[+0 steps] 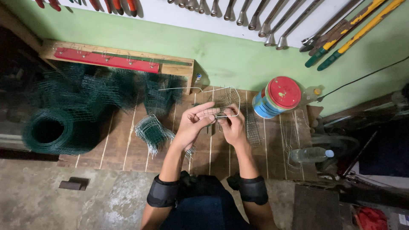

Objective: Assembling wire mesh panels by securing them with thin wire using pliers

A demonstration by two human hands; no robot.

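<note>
My left hand (pixel 194 123) and right hand (pixel 232 123) both pinch the wire mesh piece (pixel 221 102), raised off the table (pixel 128 145) for working; green mesh roll (pixel 55 132) beside.

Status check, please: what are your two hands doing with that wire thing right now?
Left hand and right hand both gripping the wire mesh frame above the wooden bench. Cut mesh stack lies left. Nothing blocking.

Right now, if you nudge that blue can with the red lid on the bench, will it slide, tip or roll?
The blue can stands upright on the slatted wooden bench, so it would probably slide rather than roll. It looks squat and wide, so tipping seems unlikely. Its red lid is on; how heavy it is cannot be told.
</note>
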